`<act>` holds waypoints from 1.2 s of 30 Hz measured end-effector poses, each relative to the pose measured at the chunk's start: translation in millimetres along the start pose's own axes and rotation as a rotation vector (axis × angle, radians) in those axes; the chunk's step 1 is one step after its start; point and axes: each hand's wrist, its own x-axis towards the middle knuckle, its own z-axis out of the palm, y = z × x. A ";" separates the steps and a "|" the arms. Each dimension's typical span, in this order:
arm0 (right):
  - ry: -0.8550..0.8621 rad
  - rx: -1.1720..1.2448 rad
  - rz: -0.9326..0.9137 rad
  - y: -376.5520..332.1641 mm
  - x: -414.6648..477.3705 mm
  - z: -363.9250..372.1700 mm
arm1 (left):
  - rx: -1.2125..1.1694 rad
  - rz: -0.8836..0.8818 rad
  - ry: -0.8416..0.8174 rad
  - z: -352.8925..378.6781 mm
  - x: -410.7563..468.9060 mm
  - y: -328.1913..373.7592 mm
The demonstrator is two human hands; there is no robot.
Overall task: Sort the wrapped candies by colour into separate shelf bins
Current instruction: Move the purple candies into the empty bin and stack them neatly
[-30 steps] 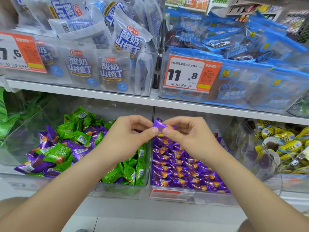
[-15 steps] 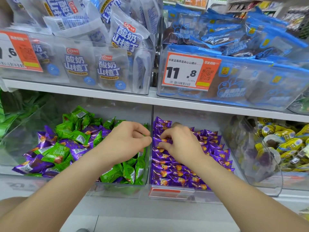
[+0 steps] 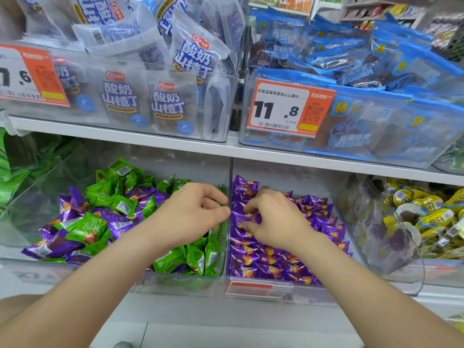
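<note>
The left clear bin (image 3: 175, 285) holds a mixed heap of green candies (image 3: 120, 204) and purple candies (image 3: 57, 244). Only purple candies (image 3: 271, 262), laid in rows, fill the bin to its right (image 3: 288, 177). My left hand (image 3: 190, 217) hovers over the mixed bin with its fingers curled and its thumb tip against the divider; I see nothing in it. My right hand (image 3: 276, 224) is down in the purple bin, thumb and fingers pinching a purple candy (image 3: 244, 217) on top of the rows.
Farther right, a clear bin (image 3: 376, 247) holds yellow-wrapped sweets (image 3: 426, 217). Just above my hands runs a white shelf (image 3: 150, 141) with bins of white pouches (image 3: 125, 101) and blue pouches (image 3: 376, 121) and an orange price tag (image 3: 283, 109). A red label (image 3: 251, 288) fronts the purple bin.
Both hands held a purple candy up between them a second ago. They have dropped into the bins; the left hand has let go and the right presses the candy onto the purple rows.
</note>
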 end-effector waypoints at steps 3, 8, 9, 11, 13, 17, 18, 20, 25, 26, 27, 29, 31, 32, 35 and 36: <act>0.002 -0.021 -0.007 0.1 -1.7 -4.2 | 0.004 -0.006 -0.001 0.5 0.5 0.6; 0.166 0.202 0.073 -11.7 -6.5 -22.7 | 0.117 0.041 0.001 -3.7 1.1 0.8; 0.212 0.278 0.088 -19.1 -9.8 -27.6 | 0.178 0.057 0.020 -5.1 -0.3 0.6; 0.263 0.416 0.093 -38.5 -19.7 -37.0 | 0.341 0.081 0.057 -9.4 -4.6 0.2; 0.304 0.480 0.007 -63.5 -30.4 -44.7 | 0.521 0.061 0.110 -18.9 -6.8 -7.2; 0.220 0.421 -0.242 -110.6 -32.2 -34.0 | 0.803 -0.131 0.146 -57.7 -16.1 -27.5; 0.169 0.375 -0.287 -119.8 -28.6 -27.7 | 0.871 -0.205 0.156 -68.7 -19.8 -31.1; 0.078 0.287 -0.326 -137.5 -18.8 -16.1 | 0.971 -0.371 0.164 -91.2 -26.9 -41.6; -0.033 0.250 -0.280 -174.4 17.9 1.2 | 1.007 -0.538 0.023 -133.8 -38.0 -71.1; -0.061 0.276 -0.269 -180.4 25.5 3.9 | 0.987 -0.517 0.000 -138.3 -39.6 -73.6; -0.089 0.312 -0.260 -186.4 32.9 6.3 | 0.954 -0.486 -0.002 -141.7 -40.9 -74.7; -0.138 0.368 -0.247 -198.1 44.5 13.1 | 0.877 -0.417 0.032 -147.4 -40.5 -78.9; -0.181 0.327 -0.234 -208.1 52.6 24.1 | 0.822 -0.375 0.072 -152.8 -39.8 -82.6; -0.207 0.263 -0.234 -211.8 55.9 29.3 | 0.800 -0.359 0.087 -155.9 -38.4 -85.5; -0.250 0.175 -0.227 -215.1 65.7 36.4 | 0.763 -0.289 0.151 -164.5 -35.9 -87.7; -0.243 0.184 -0.222 -214.0 68.7 35.2 | 0.747 -0.258 0.189 -167.3 -34.0 -89.4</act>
